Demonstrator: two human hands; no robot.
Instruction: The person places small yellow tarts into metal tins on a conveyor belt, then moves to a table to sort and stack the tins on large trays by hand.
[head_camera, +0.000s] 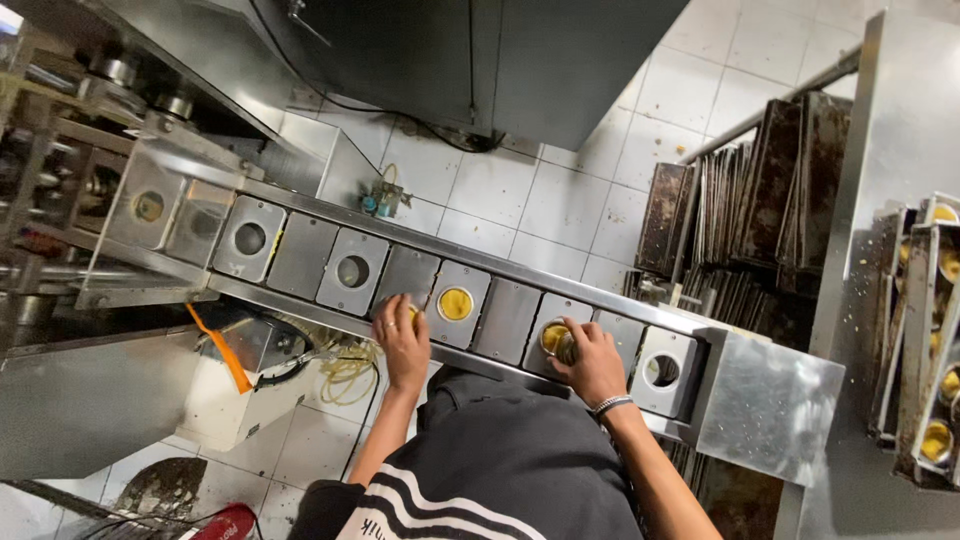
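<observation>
Left hand (403, 340) and right hand (590, 362) each pinch a yellow tart shell (555, 338); seat them squarely in conveyor (505, 318) holes at frame center.

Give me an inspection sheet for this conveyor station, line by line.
Surface: steel conveyor of square plates with round holes.
Job's things: yellow-filled cup seated in a hole between the hands; another cup at the right hand; several holes bare.
Clutter: orange tool below the belt.
Grippers: left hand and right hand rest on the plates.
Cables: yellowish coil under the belt.
Surroundings: stacked dark trays, white tiled floor.
</observation>
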